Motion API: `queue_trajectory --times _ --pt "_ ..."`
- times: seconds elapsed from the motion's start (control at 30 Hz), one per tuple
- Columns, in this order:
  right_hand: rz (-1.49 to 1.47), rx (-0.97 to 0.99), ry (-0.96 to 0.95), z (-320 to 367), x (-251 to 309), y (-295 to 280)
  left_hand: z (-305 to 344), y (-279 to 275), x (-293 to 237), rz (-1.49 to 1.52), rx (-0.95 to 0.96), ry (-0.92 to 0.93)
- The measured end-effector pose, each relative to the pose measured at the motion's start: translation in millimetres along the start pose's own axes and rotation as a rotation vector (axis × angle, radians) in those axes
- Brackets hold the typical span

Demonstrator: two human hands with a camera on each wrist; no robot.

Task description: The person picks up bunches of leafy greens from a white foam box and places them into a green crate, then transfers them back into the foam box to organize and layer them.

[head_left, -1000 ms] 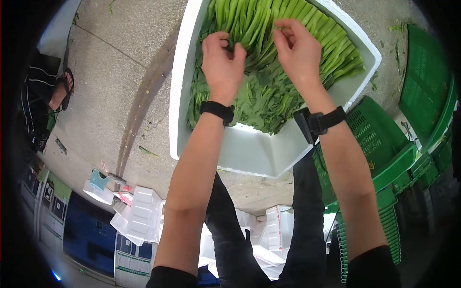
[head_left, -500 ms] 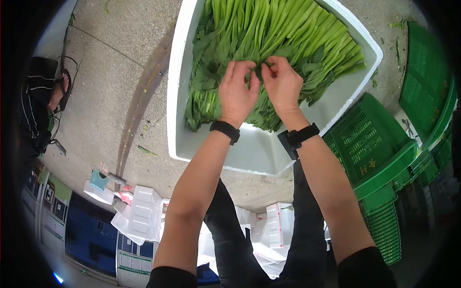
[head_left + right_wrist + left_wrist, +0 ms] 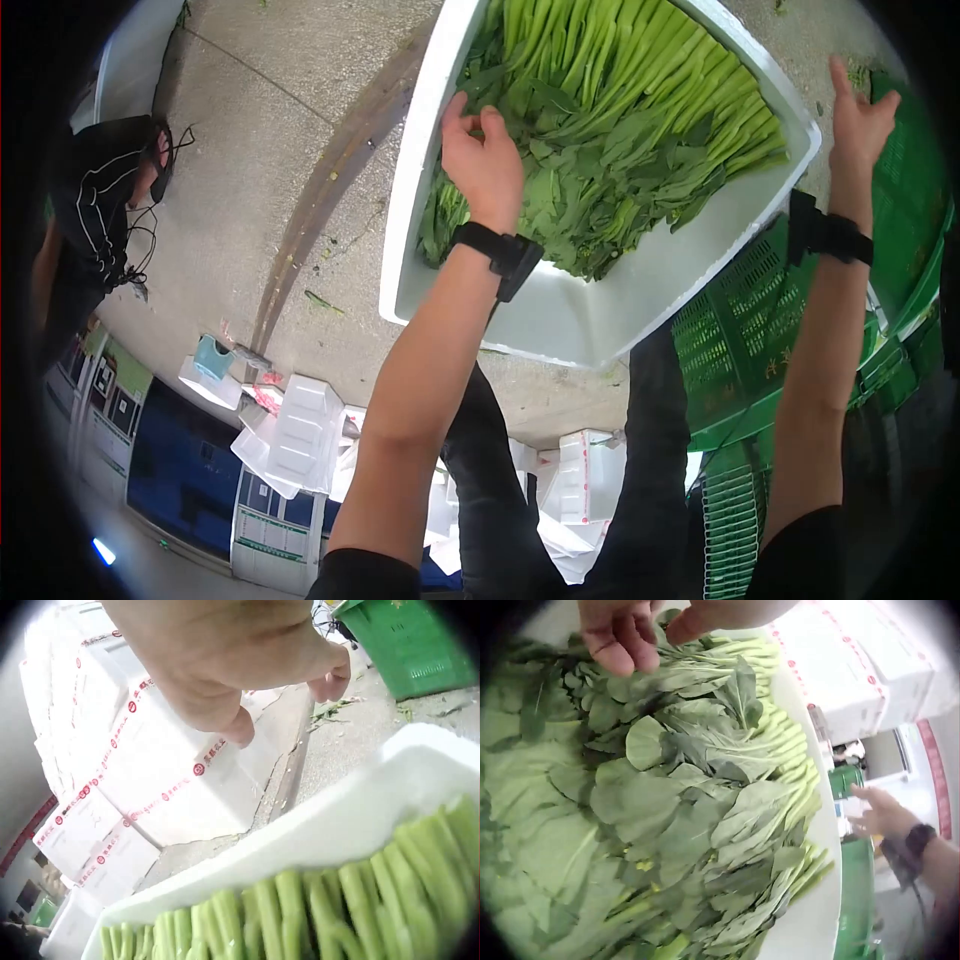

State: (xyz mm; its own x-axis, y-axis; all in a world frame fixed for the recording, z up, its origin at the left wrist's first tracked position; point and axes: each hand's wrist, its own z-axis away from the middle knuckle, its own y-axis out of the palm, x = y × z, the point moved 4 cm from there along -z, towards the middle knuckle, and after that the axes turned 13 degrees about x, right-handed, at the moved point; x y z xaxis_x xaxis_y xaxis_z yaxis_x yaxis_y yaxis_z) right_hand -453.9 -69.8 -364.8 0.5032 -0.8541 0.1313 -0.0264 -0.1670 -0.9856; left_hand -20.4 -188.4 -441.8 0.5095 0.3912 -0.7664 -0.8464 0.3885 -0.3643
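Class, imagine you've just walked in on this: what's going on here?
A person is working over a white foam box packed with leafy greens, stalks lined up along one side. The left hand is at the leaves, its fingers loosely bent; whether they touch any is unclear. The right hand is outside the box, empty, with fingers spread, near green crates.

2 hands (image 3: 485, 168), 1 veg box (image 3: 570, 328), prob. 3+ crates (image 3: 725, 330)

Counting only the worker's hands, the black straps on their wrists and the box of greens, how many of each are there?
Hands: 2 (left hand, right hand)
Black straps: 2 (left strap, right strap)
White box holding greens: 1
Total: 5
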Motion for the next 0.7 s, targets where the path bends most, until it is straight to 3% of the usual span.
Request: queue_trajectory --times 0.13,0.17,0.2,0.27,0.33,0.47,0.6,0.67,0.7 --pt "-0.073 0.08 -0.158 11.7 10.9 -11.7 -5.9 12.0 2.4 0.324 -0.155 -0.158" --pt "-0.166 0.052 -0.315 28.7 26.3 -10.8 -7.1 15.3 -0.1 0.469 -0.222 -0.24" --pt "-0.256 0.023 -0.474 49.3 48.2 -13.0 -11.7 20.3 -0.5 0.477 -0.22 -0.24" --pt "-0.398 0.197 -0.401 93.3 95.0 -13.9 -17.0 27.9 3.1 0.495 -0.336 -0.266" --pt "-0.532 0.264 -0.655 131.4 127.1 8.0 -19.5 27.3 11.3 0.456 -0.322 -0.285" --pt "-0.356 0.328 -0.683 175.2 175.4 32.0 -13.9 15.8 19.3 0.444 -0.223 -0.212" --pt "-0.307 0.347 -0.587 182.0 181.0 47.1 31.9 -25.4 -17.3 0.512 -0.031 -0.323" --pt "-0.271 0.354 -0.547 183.3 181.9 47.1 43.2 -78.6 -30.9 0.486 0.067 -0.109" --pt "-0.233 0.366 -0.505 184.9 179.1 47.1 43.5 -119.3 -40.9 0.311 0.018 0.004"
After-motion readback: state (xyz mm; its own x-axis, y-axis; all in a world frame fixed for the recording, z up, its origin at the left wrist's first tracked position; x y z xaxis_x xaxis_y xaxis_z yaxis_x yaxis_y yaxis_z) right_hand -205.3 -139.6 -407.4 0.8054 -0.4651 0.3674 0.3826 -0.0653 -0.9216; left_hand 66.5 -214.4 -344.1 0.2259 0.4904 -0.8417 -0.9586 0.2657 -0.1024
